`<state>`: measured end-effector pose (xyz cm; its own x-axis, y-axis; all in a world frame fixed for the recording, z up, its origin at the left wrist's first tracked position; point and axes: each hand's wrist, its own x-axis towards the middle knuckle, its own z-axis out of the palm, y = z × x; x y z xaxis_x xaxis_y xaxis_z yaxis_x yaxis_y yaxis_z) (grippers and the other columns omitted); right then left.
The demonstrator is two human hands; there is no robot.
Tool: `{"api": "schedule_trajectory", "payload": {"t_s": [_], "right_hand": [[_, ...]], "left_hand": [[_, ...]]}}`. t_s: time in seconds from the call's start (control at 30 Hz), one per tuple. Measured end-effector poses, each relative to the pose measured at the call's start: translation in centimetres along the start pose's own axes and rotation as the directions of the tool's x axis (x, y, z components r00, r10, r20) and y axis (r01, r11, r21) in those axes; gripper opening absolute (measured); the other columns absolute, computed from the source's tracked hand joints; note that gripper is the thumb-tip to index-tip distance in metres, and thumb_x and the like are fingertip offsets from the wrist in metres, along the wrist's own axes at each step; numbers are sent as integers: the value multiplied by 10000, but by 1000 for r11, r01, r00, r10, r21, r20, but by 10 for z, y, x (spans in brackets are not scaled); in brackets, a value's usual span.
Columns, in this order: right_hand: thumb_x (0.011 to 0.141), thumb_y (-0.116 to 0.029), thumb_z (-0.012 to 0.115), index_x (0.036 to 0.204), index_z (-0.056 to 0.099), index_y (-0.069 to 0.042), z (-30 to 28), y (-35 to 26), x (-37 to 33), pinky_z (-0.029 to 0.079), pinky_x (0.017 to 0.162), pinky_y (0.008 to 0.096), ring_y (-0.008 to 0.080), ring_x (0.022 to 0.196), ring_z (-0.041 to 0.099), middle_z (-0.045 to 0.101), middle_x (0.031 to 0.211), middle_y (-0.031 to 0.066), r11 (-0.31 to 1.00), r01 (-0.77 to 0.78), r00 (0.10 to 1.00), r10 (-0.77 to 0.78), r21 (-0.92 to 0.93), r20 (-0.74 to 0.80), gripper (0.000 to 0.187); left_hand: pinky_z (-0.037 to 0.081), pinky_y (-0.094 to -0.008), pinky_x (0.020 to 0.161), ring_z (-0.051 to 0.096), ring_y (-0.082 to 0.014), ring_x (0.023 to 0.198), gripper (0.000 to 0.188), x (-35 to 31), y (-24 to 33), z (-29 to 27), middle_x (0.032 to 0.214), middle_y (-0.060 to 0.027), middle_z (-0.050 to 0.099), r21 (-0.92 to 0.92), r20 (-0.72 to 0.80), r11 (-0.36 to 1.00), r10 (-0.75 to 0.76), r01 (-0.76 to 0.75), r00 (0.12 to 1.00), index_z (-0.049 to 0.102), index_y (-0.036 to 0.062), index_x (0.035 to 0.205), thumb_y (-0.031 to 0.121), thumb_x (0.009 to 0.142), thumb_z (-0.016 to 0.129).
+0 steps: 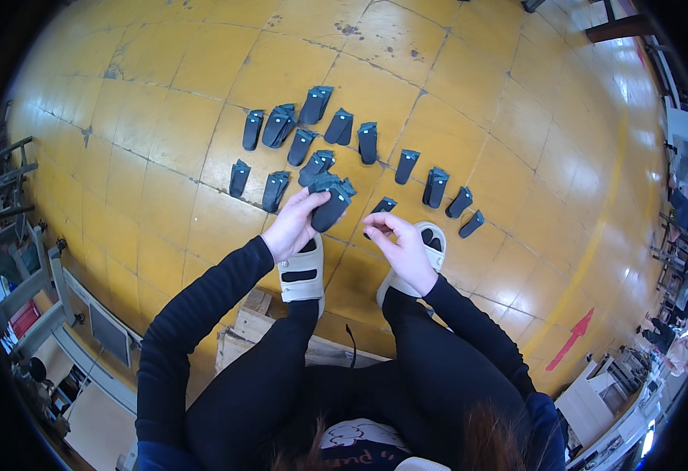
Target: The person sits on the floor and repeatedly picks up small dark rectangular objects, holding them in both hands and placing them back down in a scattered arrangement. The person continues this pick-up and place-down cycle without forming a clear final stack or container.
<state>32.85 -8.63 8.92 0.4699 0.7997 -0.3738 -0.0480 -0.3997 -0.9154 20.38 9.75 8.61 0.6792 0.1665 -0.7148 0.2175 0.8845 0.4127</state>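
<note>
My left hand is closed around a stack of dark, tongue-shaped pieces with teal fabric ends, held above the floor in front of my left shoe. To its right, my right hand has thumb and fingers drawn together in a pinch; I cannot make out what, if anything, is between them. Just beyond those fingers lies a similar dark bundle, partly hidden by the hand. More such bundles lie on the floor, among them one at the far side and one at the right.
Yellow floor tiles spread all round. Beneath me are wooden slats. My light sandals stand close to the bundles. Metal frames line the left, and a red arrow marks the floor at the right.
</note>
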Motion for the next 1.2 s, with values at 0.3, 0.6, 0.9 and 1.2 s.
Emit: {"api": "schedule_trajectory", "payload": {"t_s": [0.3, 0.6, 0.9, 1.2], "right_hand": [[874, -121, 656, 996, 626, 14, 6, -3, -5, 470, 678, 252, 123, 739, 603, 649, 825, 64, 998, -32, 999, 31, 54, 17, 185], [880, -85, 634, 964, 620, 20, -4, 20, 0, 461, 668, 233, 87, 722, 578, 628, 795, 25, 996, -65, 996, 68, 63, -52, 135], [870, -33, 587, 990, 618, 10, -49, 67, 0, 457, 642, 217, 71, 692, 563, 632, 795, 20, 945, -211, 928, 274, 250, -252, 131], [878, -68, 608, 1013, 621, -1, -77, 99, -13, 453, 618, 224, 73, 661, 564, 615, 800, 9, 944, -281, 844, 329, 173, -424, 151]], "left_hand": [[466, -278, 920, 593, -125, 1024, 334, -8, -22, 3, 1106, -56, 612, 130, 106, 991, 2, -16, 994, 505, 39, 1216, 14, 894, 595], [478, -297, 889, 605, -163, 1010, 275, -8, -29, -8, 1151, -96, 607, 122, 2, 989, -90, 89, 996, 508, 42, 1206, 165, 960, 533], [509, -289, 836, 614, -182, 972, 369, -21, -57, -34, 1117, -140, 606, -31, 40, 944, -326, 327, 945, 440, 18, 1282, 262, 1006, 428], [512, -304, 828, 608, -188, 967, 310, -30, -67, -37, 1133, -144, 601, -67, 9, 956, -285, 285, 959, 458, 60, 1254, 158, 967, 523]]}}
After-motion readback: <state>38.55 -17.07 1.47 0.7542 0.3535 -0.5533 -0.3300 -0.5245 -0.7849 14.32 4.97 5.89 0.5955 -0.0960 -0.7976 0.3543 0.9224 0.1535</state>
